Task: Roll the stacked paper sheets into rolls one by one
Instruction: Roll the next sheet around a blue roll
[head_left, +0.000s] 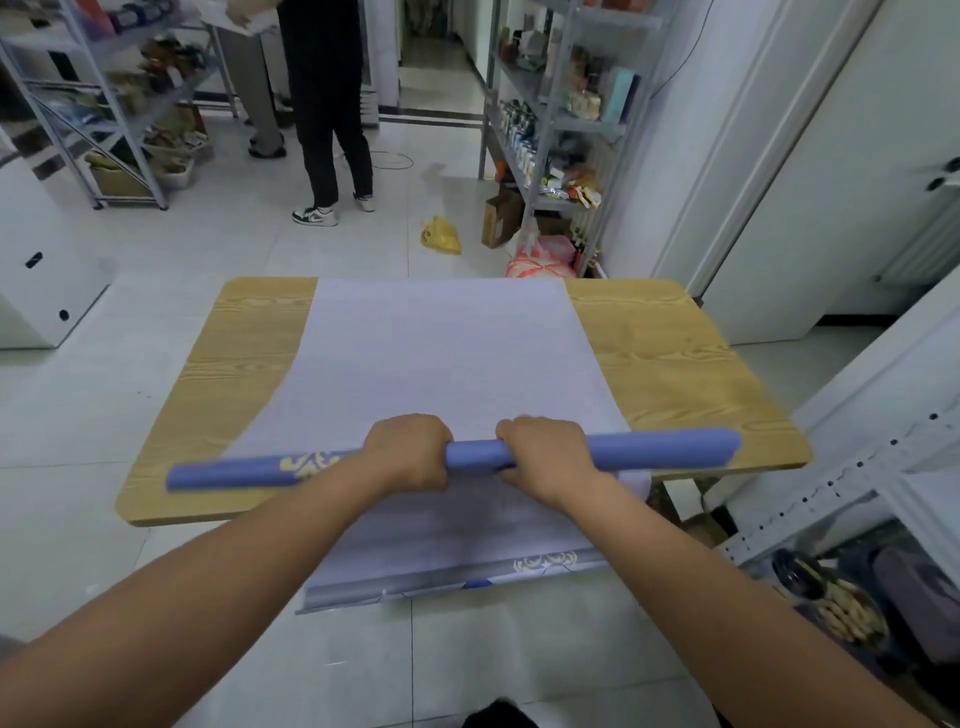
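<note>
A blue paper roll (660, 449) with a gold pattern lies across the near part of the wooden table (675, 353). My left hand (408, 452) and my right hand (545, 457) grip the roll side by side near its middle, fingers curled over it. The unrolled pale lilac part of the sheet (441, 348) stretches from the roll to the table's far edge. Beneath it, the stacked paper sheets (452, 551) hang over the near edge toward me, with a gold-patterned corner showing.
Metal shelving (550, 119) full of goods stands at the back right, and more shelving (104, 104) at the back left. Two people (322, 104) stand on the tiled floor beyond the table. A yellow bag (441, 236) and boxes lie by the right shelf.
</note>
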